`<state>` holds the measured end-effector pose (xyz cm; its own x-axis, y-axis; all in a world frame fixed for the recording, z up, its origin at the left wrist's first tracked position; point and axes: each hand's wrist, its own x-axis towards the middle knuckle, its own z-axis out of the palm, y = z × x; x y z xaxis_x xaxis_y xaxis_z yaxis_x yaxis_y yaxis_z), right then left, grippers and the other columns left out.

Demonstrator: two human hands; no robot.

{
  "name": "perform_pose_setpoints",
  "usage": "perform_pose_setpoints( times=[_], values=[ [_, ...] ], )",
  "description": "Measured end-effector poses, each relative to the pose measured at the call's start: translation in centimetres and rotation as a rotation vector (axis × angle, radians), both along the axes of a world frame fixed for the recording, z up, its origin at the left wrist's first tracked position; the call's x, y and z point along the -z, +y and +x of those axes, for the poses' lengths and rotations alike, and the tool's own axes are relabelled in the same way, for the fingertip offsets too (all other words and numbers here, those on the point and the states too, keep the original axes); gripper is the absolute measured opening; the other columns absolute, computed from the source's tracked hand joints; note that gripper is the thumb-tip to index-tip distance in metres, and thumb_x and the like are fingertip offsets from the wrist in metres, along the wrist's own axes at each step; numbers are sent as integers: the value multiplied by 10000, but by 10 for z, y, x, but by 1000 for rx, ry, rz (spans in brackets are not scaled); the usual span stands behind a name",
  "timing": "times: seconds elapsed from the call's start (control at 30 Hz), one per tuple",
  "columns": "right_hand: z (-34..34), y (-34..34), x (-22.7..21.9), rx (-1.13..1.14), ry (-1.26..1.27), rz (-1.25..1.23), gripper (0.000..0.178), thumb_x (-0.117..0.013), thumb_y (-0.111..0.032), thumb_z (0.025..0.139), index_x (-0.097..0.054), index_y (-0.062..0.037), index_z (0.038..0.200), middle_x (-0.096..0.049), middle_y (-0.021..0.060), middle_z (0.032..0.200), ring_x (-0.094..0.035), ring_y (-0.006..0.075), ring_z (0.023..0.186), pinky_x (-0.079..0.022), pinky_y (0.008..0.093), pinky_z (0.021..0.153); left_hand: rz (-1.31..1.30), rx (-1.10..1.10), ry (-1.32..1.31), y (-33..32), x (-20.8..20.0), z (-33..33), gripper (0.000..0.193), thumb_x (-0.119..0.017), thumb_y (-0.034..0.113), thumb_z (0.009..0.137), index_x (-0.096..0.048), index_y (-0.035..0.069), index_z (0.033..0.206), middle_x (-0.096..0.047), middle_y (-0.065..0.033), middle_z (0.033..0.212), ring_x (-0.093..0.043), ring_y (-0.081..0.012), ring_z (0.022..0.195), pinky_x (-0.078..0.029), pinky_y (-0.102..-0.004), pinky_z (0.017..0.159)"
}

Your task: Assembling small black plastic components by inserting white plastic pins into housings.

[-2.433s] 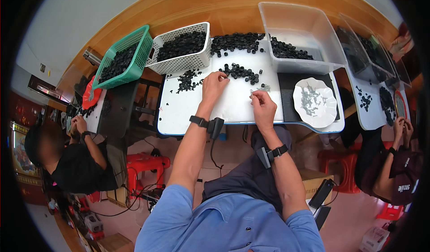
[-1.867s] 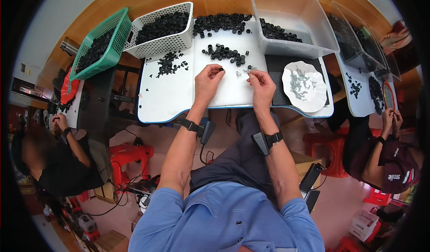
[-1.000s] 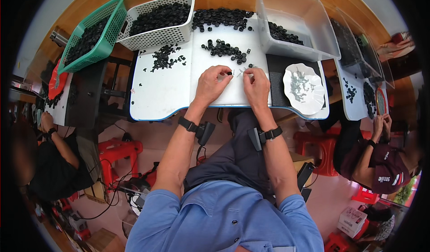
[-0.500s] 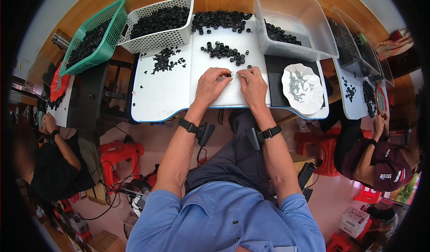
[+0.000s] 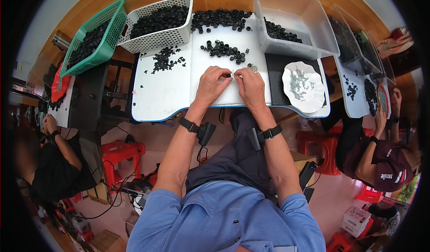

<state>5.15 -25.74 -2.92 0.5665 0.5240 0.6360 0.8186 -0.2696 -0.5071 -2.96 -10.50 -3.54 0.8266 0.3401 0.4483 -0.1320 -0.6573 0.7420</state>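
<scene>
Over the middle of the white table (image 5: pixel 156 99), my left hand (image 5: pixel 211 85) pinches a small black round cap (image 5: pixel 228 75) between thumb and fingers. My right hand (image 5: pixel 251 86) is closed beside it, fingertips nearly meeting the left ones. A thin, pale, pin-like piece (image 5: pixel 233 72) shows at its fingertips, too small to name surely. Beyond the hands lies a loose group of black caps (image 5: pixel 224 50). A few small grey pieces (image 5: pixel 253 67) lie just past my right fingers. At the right, a white scalloped plate (image 5: pixel 289 79) holds many small grey pieces.
At the back stand a green basket (image 5: pixel 104 57), a white basket (image 5: pixel 165 38) and a clear bin (image 5: pixel 309 51), all with black parts. Small black pieces (image 5: pixel 165 60) lie at the left; more caps (image 5: pixel 219 19) line the back. Co-workers sit at both sides; red stools (image 5: pixel 117 155) stand below.
My right fingers have shifted slightly left, closer to the cap in my left hand. Small grey pieces now show past my right hand. The co-worker at the right has raised one hand.
</scene>
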Motion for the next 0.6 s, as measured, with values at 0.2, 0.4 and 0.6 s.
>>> perform_pose_setpoints(
  times=[0.2, 0.4, 0.6],
  values=[
    [-2, 2, -1, 9, -95, -56, 58, -673, -49, 896, -623, -55, 924, -625, 83, 873, -625, 288, 818, -459, 408, 723, 38, 5, -7, -2, 0, 0, 172, -781, 46, 816, -747, 29, 983, -707, -91, 879, -656, -263, 857, -549, -372, 775],
    [-3, 4, 3, 11, -144, -70, 69, -662, -48, 897, -597, -53, 917, -592, 89, 847, -614, 286, 805, -472, 408, 714, 113, 8, -37, -3, 2, 0, 185, -784, 19, 795, -737, 25, 974, -701, -95, 892, -648, -278, 865, -541, -381, 775],
    [0, 3, 3, -36, -83, -29, 75, -697, -45, 873, -647, -46, 928, -636, 98, 854, -645, 289, 794, -510, 392, 703, 212, 15, -73, -1, 6, 1, 212, -787, 5, 788, -742, 32, 994, -707, -91, 901, -656, -272, 864, -543, -379, 772]
  ],
)
